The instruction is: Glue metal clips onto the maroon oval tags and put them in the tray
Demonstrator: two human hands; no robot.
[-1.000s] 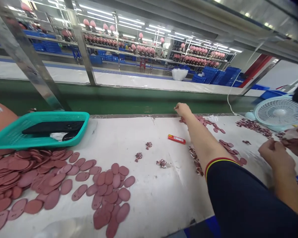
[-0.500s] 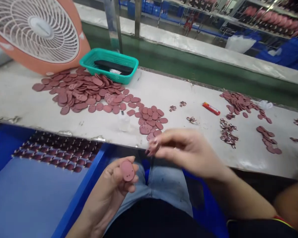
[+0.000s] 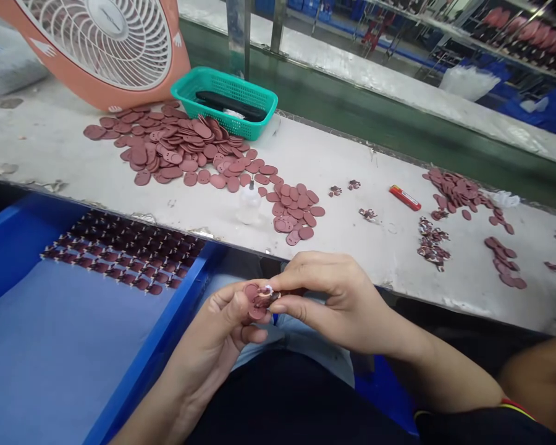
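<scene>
My left hand [image 3: 231,318] pinches a reddish-brown oval disc [image 3: 254,313] between thumb and fingers, in front of the table edge. Thumb and forefinger of my right hand [image 3: 327,290] close on a small shiny brown-and-metal ornament [image 3: 267,295], which lies against the disc's face. Whether the two parts are joined I cannot tell. Beyond my hands, a small group of the same discs [image 3: 293,213] lies on the table, with a white dropper bottle [image 3: 250,204] to its left. More ornaments [image 3: 433,244] sit in a cluster to the right.
A blue bin [image 3: 167,327] at lower left holds rows of assembled pieces [image 3: 115,253]. On the white table [image 3: 204,213] are an orange fan [image 3: 176,59], a green basket [image 3: 264,123], a large disc pile [image 3: 167,145] and a red tube-like box [image 3: 404,198]. Someone's arm [image 3: 537,377] shows at lower right.
My right hand has brought the ornament down and left onto the disc in my left hand. The camera view has shifted, so the table scene sits differently in the picture.
</scene>
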